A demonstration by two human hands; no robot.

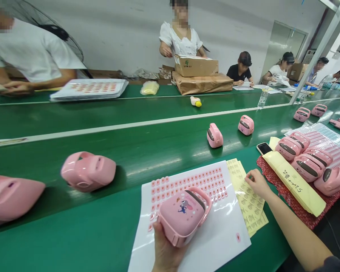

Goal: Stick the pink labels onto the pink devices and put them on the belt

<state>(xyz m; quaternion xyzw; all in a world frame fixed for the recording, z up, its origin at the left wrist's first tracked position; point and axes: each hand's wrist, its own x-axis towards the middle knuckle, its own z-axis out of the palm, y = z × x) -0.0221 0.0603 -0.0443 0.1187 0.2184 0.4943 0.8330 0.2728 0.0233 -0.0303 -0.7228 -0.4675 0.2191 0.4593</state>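
Nearest the camera, a left hand (167,251) closed from below around a pink plastic device (181,217) with a carrying handle, palm under the body, fingertips out of sight behind it. Device held tilted just above the sheet, a cartoon figure on its top face turned upward, probably for a clear view of that face. Directly beneath, a white sticker sheet (229,223) with rows of small pink labels, lying flat on a green conveyor line (73,241).

Just to the right, a right hand (257,183) open, fingers lightly curved, fingertips (248,175) touching a loose fan of yellow sticker sheets (249,202), with no firm pinch visible. Those sheets overlapping the white sheet's edge, likely kept there within easy reach. Farther right, on a red patterned cloth (300,213), a huddle of pink devices (307,168) beside a long yellow paper envelope (296,187) with handwriting on it, and a black smartphone (264,148) at the cloth's corner.

Along the belt, single pink devices (87,170) well apart, perhaps spaced to keep them from knocking together. Across the line, a co-worker in a white T-shirt (31,53), hands together at the belt's far edge, and another person (181,39) with a hand at a cardboard carton (196,66).
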